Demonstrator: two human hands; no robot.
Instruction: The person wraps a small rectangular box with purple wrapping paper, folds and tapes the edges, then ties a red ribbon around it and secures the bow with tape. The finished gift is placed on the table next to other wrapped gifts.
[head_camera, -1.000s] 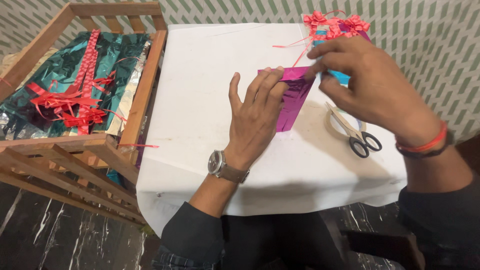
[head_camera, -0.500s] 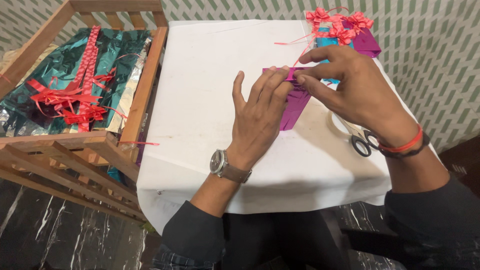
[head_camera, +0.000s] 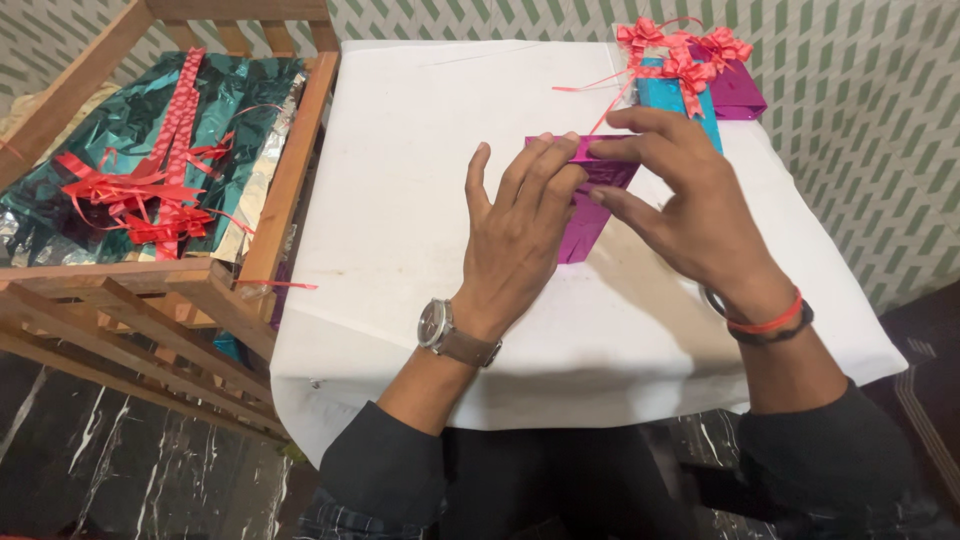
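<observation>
1. The left hand (head_camera: 520, 235) lay flat, fingers spread and close together, pressing down on the magenta foil parcel (head_camera: 590, 205) near the middle of the white-covered table (head_camera: 400, 200); that flat press looked right to me, since it pinned the shiny paper against slipping.
2. The right hand (head_camera: 690, 210) arched over the parcel's far right end; thumb and forefinger were narrowed onto the upper edge of the foil, the other fingers fanned out low beside it; whether they pinched a flap or merely pressed it, I could not tell.
3. Doing this well, I judged, called for the crease to be run along the edge with the fingertips while the flat palm held firm; foil wrap springs back, so a slack hold risked a loose fold.
4. At the table's far right corner sat wrapped gifts (head_camera: 700, 90) in teal and purple topped with red ribbon bows (head_camera: 680, 50), well apart from the hands; a thin red ribbon strand (head_camera: 595, 85) trailed from them toward the parcel and wanted keeping out of the fold.
5. To the left stood a wooden rack (head_camera: 290, 160) holding green foil sheets (head_camera: 130, 130) and loose red ribbon (head_camera: 140, 190); nothing there touched the work.
</observation>
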